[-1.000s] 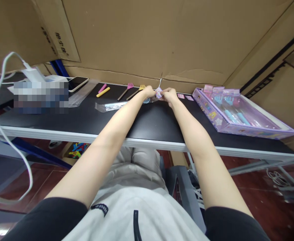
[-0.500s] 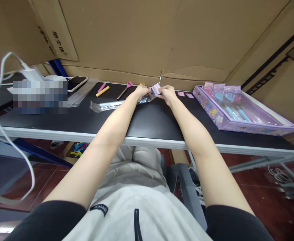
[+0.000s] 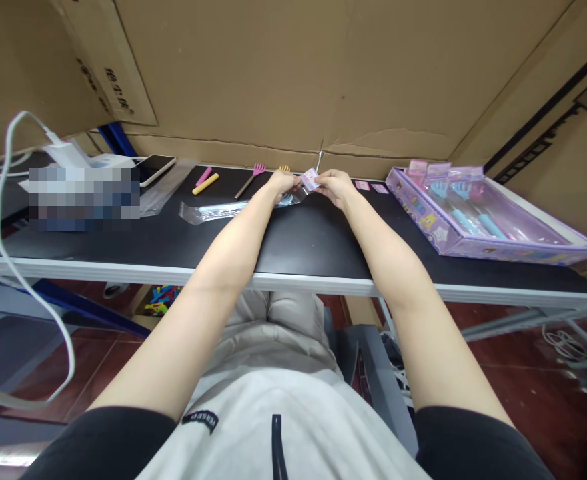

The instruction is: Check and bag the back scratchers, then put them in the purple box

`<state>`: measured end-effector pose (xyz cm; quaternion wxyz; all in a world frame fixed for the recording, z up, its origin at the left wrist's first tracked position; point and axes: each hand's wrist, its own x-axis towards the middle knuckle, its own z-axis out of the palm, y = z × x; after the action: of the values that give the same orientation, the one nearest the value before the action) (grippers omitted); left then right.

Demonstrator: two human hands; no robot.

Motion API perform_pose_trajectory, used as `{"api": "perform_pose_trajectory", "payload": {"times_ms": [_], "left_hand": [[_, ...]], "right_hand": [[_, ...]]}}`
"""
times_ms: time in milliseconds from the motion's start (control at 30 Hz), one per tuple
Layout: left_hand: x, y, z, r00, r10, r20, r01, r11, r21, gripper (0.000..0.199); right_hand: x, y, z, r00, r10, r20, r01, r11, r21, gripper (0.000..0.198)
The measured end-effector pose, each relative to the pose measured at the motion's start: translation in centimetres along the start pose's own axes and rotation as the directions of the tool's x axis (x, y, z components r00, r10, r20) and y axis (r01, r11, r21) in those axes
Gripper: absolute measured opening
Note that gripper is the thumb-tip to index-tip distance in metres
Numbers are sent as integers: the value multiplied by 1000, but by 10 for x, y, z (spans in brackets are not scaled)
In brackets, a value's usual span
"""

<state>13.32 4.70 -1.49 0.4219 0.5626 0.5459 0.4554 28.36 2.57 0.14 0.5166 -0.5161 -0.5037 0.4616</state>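
Note:
A small purple printed card (image 3: 310, 179) is between my two hands, at the end of a clear plastic bag (image 3: 189, 213). Inside the bag lies a light-blue back scratcher (image 3: 223, 209) with a claw-shaped head, partly covered by my left forearm. My left hand (image 3: 284, 183) is closed on the bag near that head, its fingertips meeting the card's left side. Thumb and fingers of my right hand (image 3: 338, 186) pinch the card's right edge. Behind my left hand, a pink claw head on a dark stick (image 3: 251, 179) and a yellow claw head (image 3: 284, 169) rest on the table.
An open purple display box (image 3: 448, 230) holding bagged blue and pink back scratchers stands at right. Two small pink cards (image 3: 362, 185) lie beside it. Pink and yellow handles (image 3: 206, 185), clear bags (image 3: 166, 193), a phone (image 3: 156, 168) and a white cable (image 3: 3, 227) are leftward. Cardboard (image 3: 273, 80) walls the back.
The card between my hands has tilted and shifted slightly left. Both hands keep nearly the same place and grip; the view has moved a little.

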Motion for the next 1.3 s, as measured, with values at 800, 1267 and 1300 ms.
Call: {"api": "perform_pose_trajectory", "payload": {"times_ms": [800, 1267, 1300], "left_hand": [[-3, 4, 3, 999, 9, 33, -7, 998, -62, 27], [-16, 13, 4, 1000, -7, -7, 7, 998, -57, 31], [-16, 13, 4, 1000, -4, -11, 3, 998, -64, 29]], "right_hand": [[-5, -5, -3, 999, -33, 22, 37, 981, -190, 27], [-10, -10, -3, 996, -44, 76, 60, 972, -228, 27], [-10, -10, -4, 995, -45, 84, 63, 973, -222, 25]]}}
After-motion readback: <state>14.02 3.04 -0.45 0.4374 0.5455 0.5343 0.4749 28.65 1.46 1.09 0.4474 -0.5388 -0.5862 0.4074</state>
